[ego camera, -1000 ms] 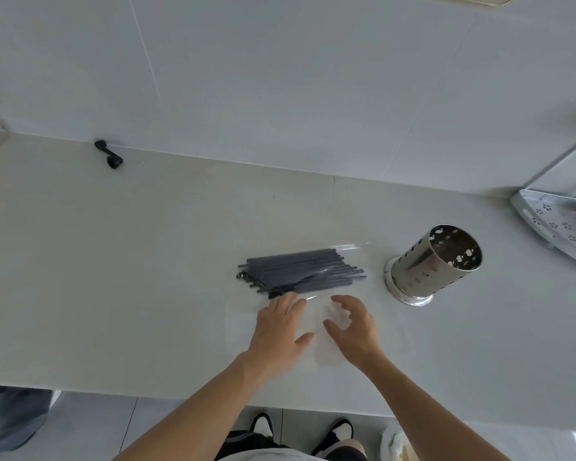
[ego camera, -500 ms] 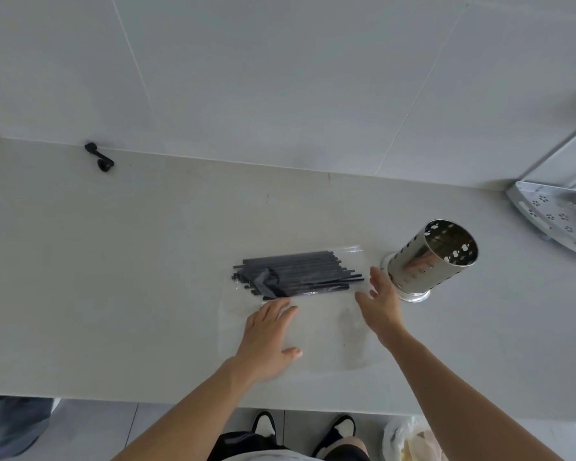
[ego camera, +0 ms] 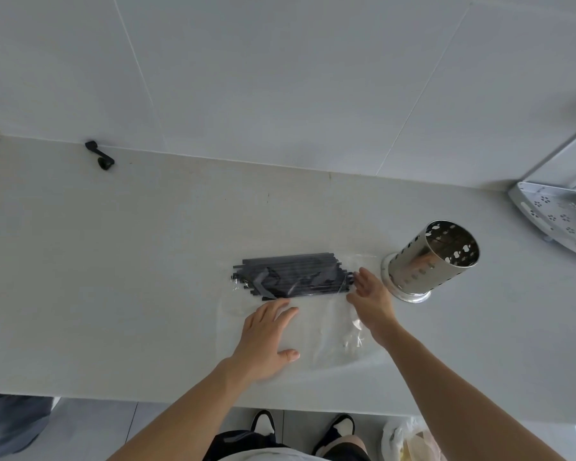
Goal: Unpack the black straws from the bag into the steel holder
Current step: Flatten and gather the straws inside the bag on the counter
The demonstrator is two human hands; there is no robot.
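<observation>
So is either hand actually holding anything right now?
No. The left hand lies flat on the clear bag; the right hand reaches its straw end, fingers straight.

A home kitchen counter.
A pale stone worktop (ego camera: 113,261) meets a white tiled wall (ego camera: 280,78); a perforated steel holder (ego camera: 429,261) stands beside a perforated white corner rack (ego camera: 556,214).

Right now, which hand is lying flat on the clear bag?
The left hand lies flat on the bag. The right hand instead reaches the ends of the straws.
</observation>
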